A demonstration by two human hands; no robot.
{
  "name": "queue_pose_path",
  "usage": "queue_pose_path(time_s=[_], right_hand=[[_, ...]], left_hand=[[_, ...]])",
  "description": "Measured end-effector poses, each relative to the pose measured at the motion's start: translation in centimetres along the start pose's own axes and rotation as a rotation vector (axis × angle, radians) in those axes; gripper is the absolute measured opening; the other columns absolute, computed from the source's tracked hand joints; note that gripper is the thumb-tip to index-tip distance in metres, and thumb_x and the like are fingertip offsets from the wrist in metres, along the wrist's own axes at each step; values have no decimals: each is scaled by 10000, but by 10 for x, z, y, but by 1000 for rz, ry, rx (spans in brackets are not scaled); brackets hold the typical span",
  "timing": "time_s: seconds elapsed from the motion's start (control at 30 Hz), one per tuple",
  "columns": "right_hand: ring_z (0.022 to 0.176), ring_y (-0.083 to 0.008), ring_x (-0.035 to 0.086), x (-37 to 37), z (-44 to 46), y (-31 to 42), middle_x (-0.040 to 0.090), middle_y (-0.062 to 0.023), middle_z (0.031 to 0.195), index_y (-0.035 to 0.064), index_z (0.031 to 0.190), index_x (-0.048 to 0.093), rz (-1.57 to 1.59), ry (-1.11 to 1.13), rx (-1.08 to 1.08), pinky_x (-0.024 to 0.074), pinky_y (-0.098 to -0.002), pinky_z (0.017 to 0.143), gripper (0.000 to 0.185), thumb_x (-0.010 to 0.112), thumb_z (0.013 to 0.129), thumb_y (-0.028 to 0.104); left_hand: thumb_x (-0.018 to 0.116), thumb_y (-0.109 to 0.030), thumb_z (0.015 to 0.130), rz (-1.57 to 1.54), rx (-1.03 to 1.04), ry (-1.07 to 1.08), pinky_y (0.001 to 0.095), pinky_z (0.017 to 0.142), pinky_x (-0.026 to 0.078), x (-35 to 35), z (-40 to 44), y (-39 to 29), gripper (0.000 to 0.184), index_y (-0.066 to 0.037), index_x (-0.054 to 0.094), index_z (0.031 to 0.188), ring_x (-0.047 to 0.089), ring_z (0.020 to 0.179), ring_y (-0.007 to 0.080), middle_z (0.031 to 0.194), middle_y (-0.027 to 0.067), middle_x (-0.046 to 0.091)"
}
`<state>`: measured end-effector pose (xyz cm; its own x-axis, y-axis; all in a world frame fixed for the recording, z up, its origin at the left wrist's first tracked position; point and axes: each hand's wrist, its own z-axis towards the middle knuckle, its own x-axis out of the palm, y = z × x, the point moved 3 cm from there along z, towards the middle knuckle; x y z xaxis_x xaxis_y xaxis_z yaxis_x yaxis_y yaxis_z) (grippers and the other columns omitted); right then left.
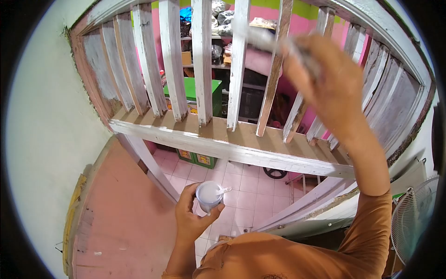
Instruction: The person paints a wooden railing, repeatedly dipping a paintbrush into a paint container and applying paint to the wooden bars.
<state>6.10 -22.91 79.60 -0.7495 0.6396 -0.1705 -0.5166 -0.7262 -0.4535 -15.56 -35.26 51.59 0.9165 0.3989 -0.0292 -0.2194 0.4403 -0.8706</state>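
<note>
My left hand (194, 216) is wrapped round a small cup (210, 193) of whitish liquid, held below the wooden crossbar (223, 151). At the upper right, my right hand (320, 69) is raised and closed round a brush (278, 44), blurred by motion. The brush's pale head is at one of the upright slats (238, 60), but whether it touches is unclear. Several slats look white and streaky, while one near my right hand shows brown wood (275, 83).
A pink door panel (125, 209) stands at the lower left. Behind the slats are a green cabinet (204, 88) and shelves with bags. A fan (416, 223) is at the right edge. Pink tiles (232, 186) cover the floor below.
</note>
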Motion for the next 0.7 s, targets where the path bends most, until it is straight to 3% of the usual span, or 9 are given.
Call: queue_pose_path(time_s=[0.13, 0.3, 0.37, 0.43, 0.5, 0.53, 0.7], right_hand=[[663, -287, 679, -4, -14, 10, 681, -131, 831, 31, 1060, 683, 175, 217, 145, 535, -393, 590, 185, 765, 909, 100], [665, -284, 663, -19, 8, -17, 681, -148, 809, 24, 1039, 691, 46, -79, 268, 517, -375, 587, 166, 733, 968, 168], [680, -107, 662, -13, 11, -23, 723, -89, 828, -2, 1064, 732, 0, -143, 217, 524, -261, 624, 160, 733, 993, 141], [677, -130, 649, -5, 10, -23, 722, -97, 828, -2, 1059, 730, -27, -144, 226, 520, -283, 633, 184, 724, 1002, 173], [675, -155, 633, 5, 8, -23, 718, -100, 813, -5, 1050, 727, 153, -121, 327, 514, -307, 637, 203, 723, 1002, 191], [710, -400, 647, 5, 6, -16, 664, -212, 791, -12, 962, 686, 252, -100, 402, 516, -453, 677, 177, 673, 964, 165], [696, -435, 624, 0, -10, -1, 635, -233, 766, -47, 898, 628, 431, 143, 532, 507, -488, 687, 226, 658, 961, 168]], left_hand=[[930, -130, 723, 17, -26, -4, 350, 946, 520, -3, -5, -1, 582, 10, 642, 1210, 654, 1041, 203, 1137, 108, 662], [954, -148, 749, 32, -32, 39, 361, 989, 516, -7, -9, 5, 653, 36, 611, 1274, 656, 1098, 204, 1184, 96, 664], [934, -126, 745, -28, -58, 21, 357, 978, 505, -4, -8, 3, 594, 19, 630, 1234, 645, 1078, 203, 1153, 104, 656], [933, -125, 751, -16, -59, 43, 359, 988, 503, -2, -8, 5, 602, 21, 623, 1246, 643, 1091, 205, 1161, 104, 654], [932, -123, 757, -6, -62, 68, 360, 998, 500, -2, -7, 5, 610, 23, 616, 1257, 641, 1103, 207, 1168, 103, 651], [934, -126, 759, -1, -59, 74, 362, 1007, 498, -1, -6, 3, 621, 24, 611, 1267, 641, 1111, 210, 1176, 105, 649], [935, -134, 769, 28, -41, 92, 365, 1014, 499, -6, -5, 11, 635, 27, 599, 1283, 642, 1120, 213, 1190, 111, 647]])
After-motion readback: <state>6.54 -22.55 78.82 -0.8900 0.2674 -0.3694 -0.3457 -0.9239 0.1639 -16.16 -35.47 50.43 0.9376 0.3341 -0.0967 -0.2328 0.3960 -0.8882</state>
